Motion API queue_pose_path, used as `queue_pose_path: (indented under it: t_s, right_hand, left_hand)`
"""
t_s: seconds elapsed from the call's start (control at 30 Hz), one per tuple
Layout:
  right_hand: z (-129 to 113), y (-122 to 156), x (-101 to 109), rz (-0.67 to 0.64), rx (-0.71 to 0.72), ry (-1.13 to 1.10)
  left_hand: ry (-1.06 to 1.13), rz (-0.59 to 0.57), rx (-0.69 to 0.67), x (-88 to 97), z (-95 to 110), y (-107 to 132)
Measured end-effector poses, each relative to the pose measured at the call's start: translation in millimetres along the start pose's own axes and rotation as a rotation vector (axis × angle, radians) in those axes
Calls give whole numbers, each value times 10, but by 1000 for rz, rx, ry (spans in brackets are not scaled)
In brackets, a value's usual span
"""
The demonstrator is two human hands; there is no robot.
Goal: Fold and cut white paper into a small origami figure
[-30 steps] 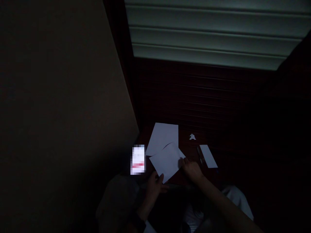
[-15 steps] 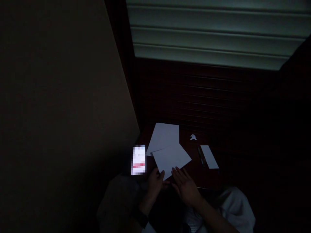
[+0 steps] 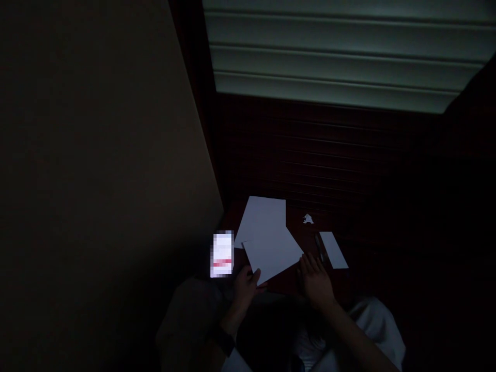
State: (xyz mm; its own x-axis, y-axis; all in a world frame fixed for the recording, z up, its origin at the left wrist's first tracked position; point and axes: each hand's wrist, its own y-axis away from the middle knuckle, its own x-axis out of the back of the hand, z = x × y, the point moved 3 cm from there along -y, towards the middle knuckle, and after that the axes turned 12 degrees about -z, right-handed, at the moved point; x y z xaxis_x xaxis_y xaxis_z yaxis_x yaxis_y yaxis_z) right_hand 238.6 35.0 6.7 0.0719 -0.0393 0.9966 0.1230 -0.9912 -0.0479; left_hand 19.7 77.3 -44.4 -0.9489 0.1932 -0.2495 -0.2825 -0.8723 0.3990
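A white sheet of paper lies askew on the small dark table, overlapping another white sheet behind it. My left hand pinches the sheet's near corner, thumb on top and fingers below. At the sheet's right corner, my right hand rests palm down with its fingers stretched out, the tips touching or just beside the corner. Its thumb is hard to make out in the dark. A pen and a narrow white paper strip lie beyond that hand to the right.
A lit phone screen, pixelated, is left of the sheets. Near the table's back lies a small cut or folded white paper piece. A wall rises on the left, and pale slatted blinds hang behind. The room is very dim.
My right hand has moved right along the sheet's near edge to its right corner. My left hand stays at the near corner, and the sheet has shifted only slightly.
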Motion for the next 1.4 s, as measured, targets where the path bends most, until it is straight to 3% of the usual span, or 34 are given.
queue_pose_path:
  t_s: [0.07, 0.13, 0.27, 0.3, 0.37, 0.43, 0.5, 0.57, 0.67, 1.0, 1.23, 1.4]
  right_hand:
    - [-148, 21, -5, 10, 7, -16]
    - [-328, 58, -40, -7, 101, -43]
    - [-515, 123, -149, -22, 132, -87]
    - [-523, 129, -175, -23, 122, -89]
    - [-515, 133, -211, -19, 109, -84]
    - [-500, 133, -224, -19, 120, -70]
    - [-489, 137, -215, -22, 138, -59]
    - [-480, 143, -191, -28, 154, -57]
    - [-447, 147, -148, -28, 166, -65]
    - [47, 100, -157, -6, 61, -35]
    - [186, 76, -159, 24, 4, -99]
    - [231, 45, -192, 54, -52, -157]
  left_hand:
    - [-69, -27, 17, 0, 40, -8]
    - [-238, 3, -23, 35, 138, 6]
    - [-817, 347, -317, 74, 451, 198]
    - [-946, 365, -407, 15, 503, 266]
    - [-1221, 220, -575, -199, 525, 387]
    - [-1435, 65, -669, -424, 456, 478]
    - [-1555, -16, -717, -580, 355, 519]
    - [-1611, -29, -717, -630, 266, 509]
    - [-1658, -39, -709, -560, 209, 467]
    - [-1757, -170, -718, -214, 328, 594]
    - [-1751, -111, -691, -9, 269, 706]
    - [-1745, -67, -711, 33, 256, 734]
